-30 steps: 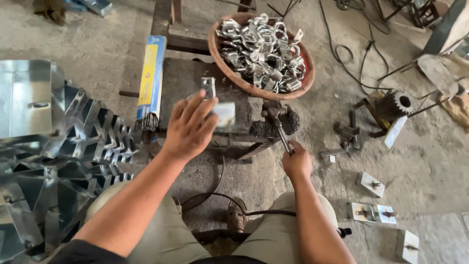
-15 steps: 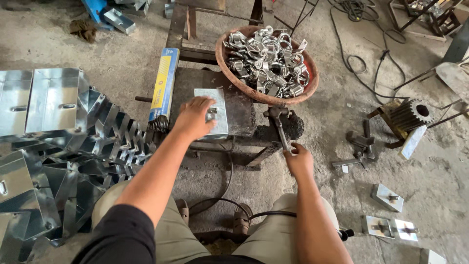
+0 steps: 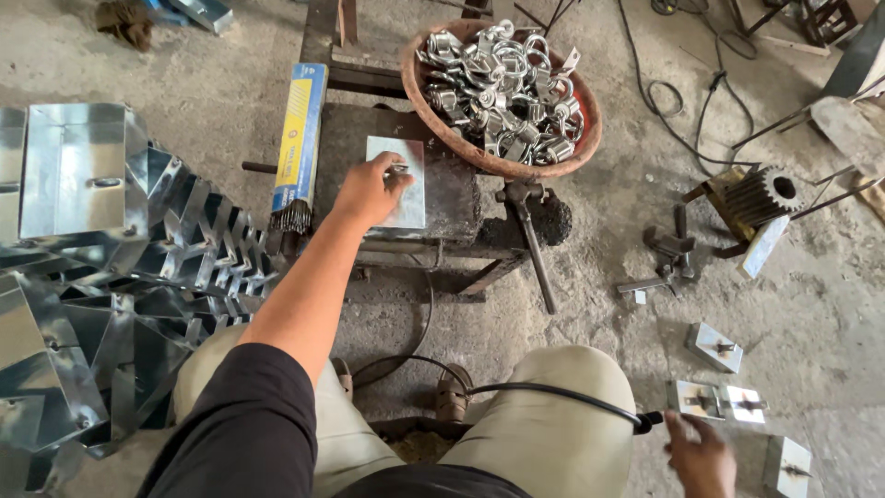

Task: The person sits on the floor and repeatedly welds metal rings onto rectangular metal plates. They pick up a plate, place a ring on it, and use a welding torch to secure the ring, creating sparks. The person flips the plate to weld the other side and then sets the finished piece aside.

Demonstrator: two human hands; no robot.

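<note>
a heap of folded shiny sheet-metal brackets (image 3: 101, 277) is lying across the concrete floor on the person's left. ahead, a dark, worn steel work block (image 3: 442, 198) is standing on a low frame, with a round reddish-brown basin (image 3: 433, 115) sitting at its far right corner, filled with small silvery metal clamps (image 3: 502, 78). a long blue and yellow cardboard box (image 3: 300, 138) is lying along the block's left side. a black lever handle (image 3: 535, 249) is slanting down from the block's right end. the flat rectangular grey metal plate (image 3: 410, 189) is resting on top of the block; the left hand (image 3: 369, 192) is pressing on its left edge, fingers curled over it. the right hand (image 3: 702, 454) is hovering low beside the right knee, fingers loosely apart and holding nothing, just left of several small grey metal plates with welded studs (image 3: 728, 403) lying on the floor.
</note>
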